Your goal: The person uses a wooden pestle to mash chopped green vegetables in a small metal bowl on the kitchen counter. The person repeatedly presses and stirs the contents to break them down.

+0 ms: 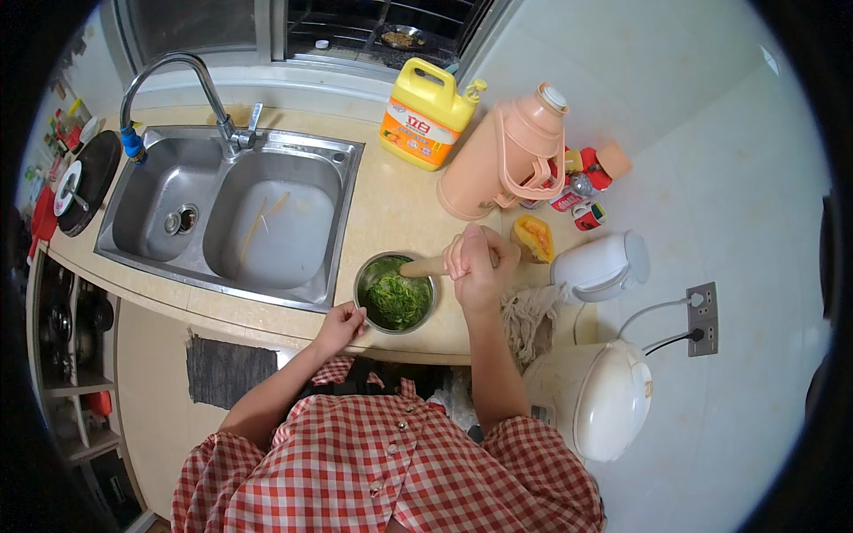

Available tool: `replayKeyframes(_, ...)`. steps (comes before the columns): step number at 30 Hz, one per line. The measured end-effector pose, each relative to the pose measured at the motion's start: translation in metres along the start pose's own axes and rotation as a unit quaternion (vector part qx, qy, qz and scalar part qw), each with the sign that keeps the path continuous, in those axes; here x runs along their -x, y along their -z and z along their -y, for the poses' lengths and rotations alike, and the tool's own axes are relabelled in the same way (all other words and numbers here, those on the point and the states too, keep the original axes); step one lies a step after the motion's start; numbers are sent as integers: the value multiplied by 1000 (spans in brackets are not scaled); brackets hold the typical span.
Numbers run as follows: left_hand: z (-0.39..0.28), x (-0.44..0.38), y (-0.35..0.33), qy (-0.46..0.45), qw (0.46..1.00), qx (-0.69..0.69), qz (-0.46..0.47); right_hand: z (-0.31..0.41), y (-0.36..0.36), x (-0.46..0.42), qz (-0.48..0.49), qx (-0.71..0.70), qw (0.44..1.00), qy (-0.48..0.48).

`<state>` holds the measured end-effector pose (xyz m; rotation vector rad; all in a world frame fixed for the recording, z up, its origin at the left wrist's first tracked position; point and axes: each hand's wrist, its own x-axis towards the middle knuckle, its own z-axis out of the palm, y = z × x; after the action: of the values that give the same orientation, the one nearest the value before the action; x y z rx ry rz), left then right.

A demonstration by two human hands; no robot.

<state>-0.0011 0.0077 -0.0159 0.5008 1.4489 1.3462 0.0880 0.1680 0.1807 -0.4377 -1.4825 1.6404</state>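
A round stainless steel bowl (432, 303) stands on the countertop, right of the sink. Chopped or mashed green leaves (398, 300) lie inside it. My left hand (341, 326) pinches the bowl's rim at its near left side. In a fist, my right hand (481, 266) grips a thick wooden stick (423, 267), like a pestle or rolling pin. The stick slants over the bowl's far right rim, and its end reaches the inside beside the leaves. My fingers cover the stick's other end.
A double steel sink (350, 200) with cloudy water and a faucet (200, 73) lies left. Behind stand a yellow detergent jug (426, 113) and a peach thermos (496, 160). A cut pumpkin piece (533, 238), a white kettle (593, 266), a rag (533, 316) and a rice cooker (593, 400) are right.
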Motion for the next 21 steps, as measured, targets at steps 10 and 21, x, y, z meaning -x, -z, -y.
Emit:
replayKeyframes(10,3,0,0,12,1000,17,6,-5,-14,6,25,-5,1000,-2)
replayKeyframes(21,3,0,-2,9,1000,7,5,-40,-21,3,-17,104,994,-20)
